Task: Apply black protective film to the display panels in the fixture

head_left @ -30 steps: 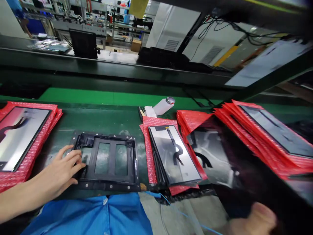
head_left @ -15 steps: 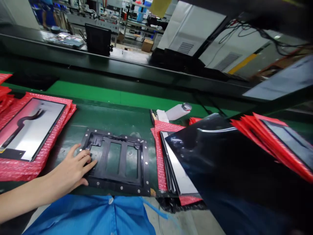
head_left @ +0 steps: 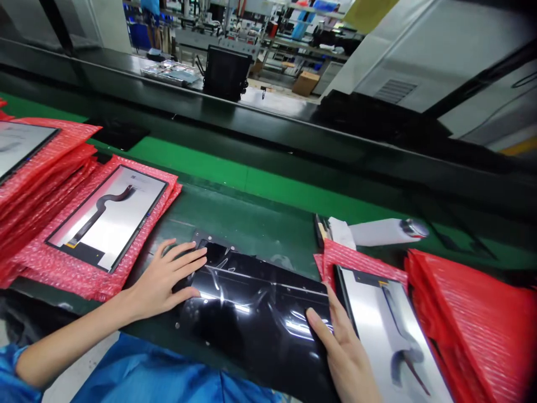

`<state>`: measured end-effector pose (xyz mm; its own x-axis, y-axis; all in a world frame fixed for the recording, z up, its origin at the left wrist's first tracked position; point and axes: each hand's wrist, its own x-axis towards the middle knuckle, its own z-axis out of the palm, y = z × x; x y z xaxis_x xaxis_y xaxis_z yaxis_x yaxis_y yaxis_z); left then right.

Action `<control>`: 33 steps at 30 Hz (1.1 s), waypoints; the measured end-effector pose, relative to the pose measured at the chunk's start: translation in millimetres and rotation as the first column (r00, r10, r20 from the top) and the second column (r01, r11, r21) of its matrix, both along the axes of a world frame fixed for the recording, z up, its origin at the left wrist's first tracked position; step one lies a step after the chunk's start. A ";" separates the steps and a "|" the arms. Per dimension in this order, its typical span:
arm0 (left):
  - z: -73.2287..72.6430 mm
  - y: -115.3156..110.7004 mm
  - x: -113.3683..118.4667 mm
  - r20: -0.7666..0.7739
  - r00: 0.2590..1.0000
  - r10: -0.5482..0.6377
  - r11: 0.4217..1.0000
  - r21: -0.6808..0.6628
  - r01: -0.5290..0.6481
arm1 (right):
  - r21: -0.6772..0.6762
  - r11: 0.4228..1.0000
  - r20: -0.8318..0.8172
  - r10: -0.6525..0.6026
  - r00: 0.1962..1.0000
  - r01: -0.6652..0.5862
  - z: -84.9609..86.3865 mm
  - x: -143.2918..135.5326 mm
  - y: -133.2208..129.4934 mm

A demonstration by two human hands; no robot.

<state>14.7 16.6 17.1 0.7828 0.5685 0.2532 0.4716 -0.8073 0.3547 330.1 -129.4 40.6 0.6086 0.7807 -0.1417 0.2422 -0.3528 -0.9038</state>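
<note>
With our right hand we grip the right edge of a glossy black rectangular sheet, thumb on top. Our left hand spreads over its left end; we cannot tell whether it grips. The sheet covers most of a flat black silver-studded frame before us.

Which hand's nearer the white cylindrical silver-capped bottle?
Right. The right hand is front-left of the bottle, holding the right edge of the glossy black sheet; the left hand is farther left, at its left end.
</note>
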 end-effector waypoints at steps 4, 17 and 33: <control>-4.3 3.8 -3.4 0.009 1.000 0.024 1.000 0.001 -0.024 | -0.075 0.997 -0.084 -0.024 0.996 0.018 -0.3 -2.4 9.4; -11.4 5.2 -4.4 0.041 0.998 0.052 0.998 -0.022 -0.051 | -0.095 0.995 -0.177 -0.048 0.983 0.032 -1.2 -10.6 20.2; -11.4 5.0 -3.9 0.026 0.997 0.069 0.997 -0.037 -0.068 | -0.130 0.990 -0.122 -0.061 0.991 0.045 -10.6 -8.3 18.9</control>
